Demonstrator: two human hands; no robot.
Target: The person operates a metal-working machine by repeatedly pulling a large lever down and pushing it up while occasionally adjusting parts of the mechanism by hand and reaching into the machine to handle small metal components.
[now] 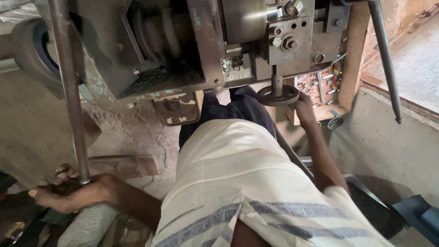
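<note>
Left hand [68,192]: fingers curled around long metal lever [68,91], left of lathe [183,45]. Right hand [304,107]: closed on round handwheel [277,95] below lathe.

Machine frame [151,59]: painted metal, flaking, rust-stained and matt.
Handwheel [277,95] under my right hand [303,109]: dark cast metal, dull, lightly worn.
Long rod [68,87] by my left hand [68,192]: bare steel, smooth, brownish with rust.
Tool block [288,39]: grey machined metal, faint sheen.
My shirt [238,183]: pale woven cloth, matt, striped grey.
Wall [388,146]: rough, unfinished concrete.
</note>
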